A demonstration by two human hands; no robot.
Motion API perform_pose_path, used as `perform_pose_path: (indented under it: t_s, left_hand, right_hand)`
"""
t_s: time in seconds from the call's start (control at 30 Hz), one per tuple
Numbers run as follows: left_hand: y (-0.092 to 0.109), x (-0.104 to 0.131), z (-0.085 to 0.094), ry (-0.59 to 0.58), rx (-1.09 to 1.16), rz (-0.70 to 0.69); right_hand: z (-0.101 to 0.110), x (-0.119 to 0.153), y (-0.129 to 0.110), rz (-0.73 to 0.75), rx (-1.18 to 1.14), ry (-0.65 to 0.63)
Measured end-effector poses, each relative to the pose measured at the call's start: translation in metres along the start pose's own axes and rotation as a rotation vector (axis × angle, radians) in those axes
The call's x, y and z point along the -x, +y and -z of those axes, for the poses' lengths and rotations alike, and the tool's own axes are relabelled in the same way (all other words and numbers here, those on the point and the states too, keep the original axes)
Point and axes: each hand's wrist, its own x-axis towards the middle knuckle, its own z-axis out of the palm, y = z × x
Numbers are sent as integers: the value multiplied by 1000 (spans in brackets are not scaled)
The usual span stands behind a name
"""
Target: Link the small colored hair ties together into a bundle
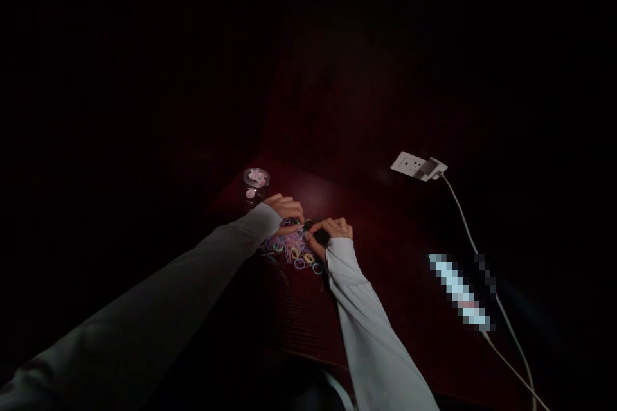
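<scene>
A pile of small colourful hair ties (295, 253) in purple, pink, yellow and teal lies spread on a dark reddish table. My left hand (285, 208) is over the back left of the pile, its fingers curled and the thumb drawn in towards them. Close beside it on the right, my right hand (332, 229) has its thumb and fingertips brought together in a pinch. The fingertips of both hands nearly meet above the pile. What lies between them is too small and dim to make out.
Behind my left hand stands a clear round jar (256, 186) with pink stickers. To the right are a white power socket with a plugged-in charger (435, 169), a pale cable (460, 209) and a blurred-out bright phone-like object (460, 293). The surroundings are very dark.
</scene>
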Motion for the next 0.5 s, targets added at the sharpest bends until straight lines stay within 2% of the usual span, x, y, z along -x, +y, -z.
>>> perform_pose_path:
  t_s: [0.1,0.2,0.27,0.4,0.5]
  left_hand:
    - [-1,1,-1,5,-8,23]
    - [-3,3,-2,36,-39,60]
    - [-4,3,-2,50,-70,85]
    - [-3,3,-1,40,-144,113]
    - [-3,3,1,69,-137,159]
  right_hand:
    - [6,-9,-2,61,-10,-62]
    - [10,-19,-5,233,-42,-170]
    - [10,-25,-7,301,-71,-198]
    - [10,-28,-7,318,-75,-183]
    - [14,-24,-2,279,-58,-193]
